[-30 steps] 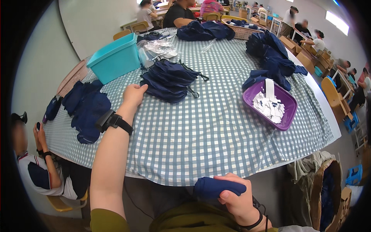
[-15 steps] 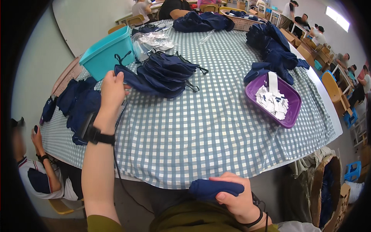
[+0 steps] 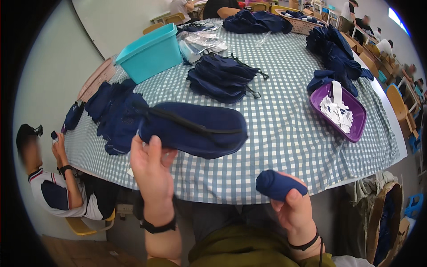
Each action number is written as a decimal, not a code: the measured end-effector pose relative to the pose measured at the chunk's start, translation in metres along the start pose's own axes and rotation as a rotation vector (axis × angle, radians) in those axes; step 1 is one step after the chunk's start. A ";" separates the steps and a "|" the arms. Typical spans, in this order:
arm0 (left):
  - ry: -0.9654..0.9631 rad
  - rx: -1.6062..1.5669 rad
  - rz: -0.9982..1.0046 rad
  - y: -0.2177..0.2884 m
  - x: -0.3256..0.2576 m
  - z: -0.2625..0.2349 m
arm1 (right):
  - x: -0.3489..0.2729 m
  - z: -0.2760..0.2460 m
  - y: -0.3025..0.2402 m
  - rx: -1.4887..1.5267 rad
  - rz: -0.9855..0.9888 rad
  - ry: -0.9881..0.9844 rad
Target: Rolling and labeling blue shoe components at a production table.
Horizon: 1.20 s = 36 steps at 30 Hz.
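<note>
My left hand (image 3: 153, 162) pinches one end of a flat navy fabric pouch (image 3: 213, 122) with rounded ends. A black strip, perhaps a zip or cord, runs along it. The pouch is raised over the near part of the table. My right hand (image 3: 291, 198) is closed around a tight roll of navy cloth (image 3: 280, 184) at the table's front edge. Beyond the raised pouch lies a stack of similar navy pouches (image 3: 220, 78) with black cord loops sticking out. Left of the stack, a heap of navy fabric (image 3: 118, 113) rests close to my left hand.
A teal bin (image 3: 151, 58) stands behind the heap, beside clear plastic bags (image 3: 202, 42). At right, a purple basket (image 3: 362, 115) holds white paper tags, with navy fabric (image 3: 331, 49) behind it. A checked cloth (image 3: 275, 129) covers the table. A co-worker (image 3: 58, 187) sits at left.
My left hand has drawn a pouch off the stack and brought it nearer, over the front of the table. My right hand has risen slightly, still holding the roll. The view has shifted left.
</note>
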<state>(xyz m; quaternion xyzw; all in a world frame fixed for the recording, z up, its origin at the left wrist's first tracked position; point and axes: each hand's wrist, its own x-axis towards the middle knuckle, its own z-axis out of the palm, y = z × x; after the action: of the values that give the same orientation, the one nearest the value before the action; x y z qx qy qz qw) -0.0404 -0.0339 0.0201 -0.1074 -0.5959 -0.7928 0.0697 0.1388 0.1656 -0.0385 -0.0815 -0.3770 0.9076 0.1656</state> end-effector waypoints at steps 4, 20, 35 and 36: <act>0.133 -0.046 0.008 0.001 -0.053 -0.004 | -0.005 0.000 -0.003 0.045 0.074 0.004; 0.299 -0.038 0.305 -0.028 -0.156 -0.058 | -0.004 0.017 0.029 0.054 0.102 0.012; -0.115 0.628 0.757 0.044 -0.109 -0.063 | 0.001 0.064 -0.014 -0.654 -0.428 -0.127; -0.228 0.569 0.660 0.048 -0.107 -0.045 | -0.002 0.067 -0.011 -0.653 -0.426 -0.135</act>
<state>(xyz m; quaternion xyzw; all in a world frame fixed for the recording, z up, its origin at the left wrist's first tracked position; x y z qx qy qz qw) 0.0710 -0.0928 0.0258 -0.3550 -0.7280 -0.5155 0.2796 0.1247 0.1283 0.0169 0.0102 -0.6643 0.6887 0.2904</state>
